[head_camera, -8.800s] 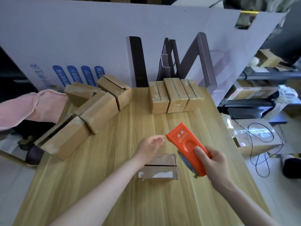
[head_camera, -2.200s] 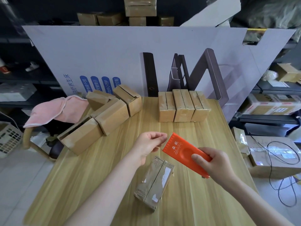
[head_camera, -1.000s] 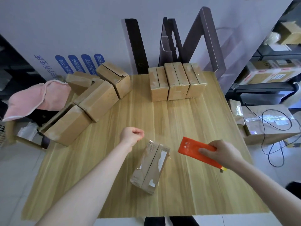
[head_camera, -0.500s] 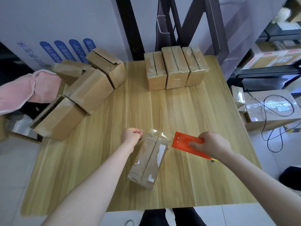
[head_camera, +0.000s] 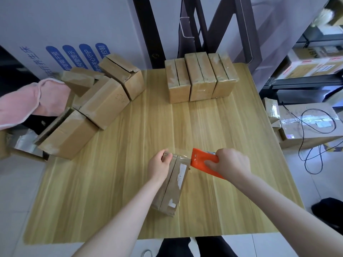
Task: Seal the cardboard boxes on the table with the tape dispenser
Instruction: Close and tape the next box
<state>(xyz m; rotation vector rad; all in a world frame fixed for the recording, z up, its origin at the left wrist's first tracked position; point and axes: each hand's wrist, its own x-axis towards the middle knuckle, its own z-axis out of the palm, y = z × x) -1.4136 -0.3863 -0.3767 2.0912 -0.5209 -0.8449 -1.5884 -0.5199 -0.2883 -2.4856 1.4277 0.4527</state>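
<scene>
The small cardboard box (head_camera: 171, 184) we are sealing lies on the pale wooden worktop (head_camera: 120, 164), near its front edge, long side running away from us and tilted slightly. Our left hand (head_camera: 159, 165) curls over its far left corner and grips it. Our right hand (head_camera: 230, 163) clasps the orange tape dispenser (head_camera: 201, 161), whose front edge touches the box's far right corner; glossy clear tape (head_camera: 181, 156) shows across that end.

Three boxes (head_camera: 200, 78) stand side by side at the worktop's far edge. A loose pile of larger boxes (head_camera: 100, 101) leans along the left side, with a pink cloth (head_camera: 27, 102) just beyond it. Behind stand a white board (head_camera: 74, 25) with blue labels and a dark metal frame (head_camera: 204, 25). On the floor to the right, a black cable (head_camera: 304, 134) trails over a taped carton (head_camera: 315, 134).
</scene>
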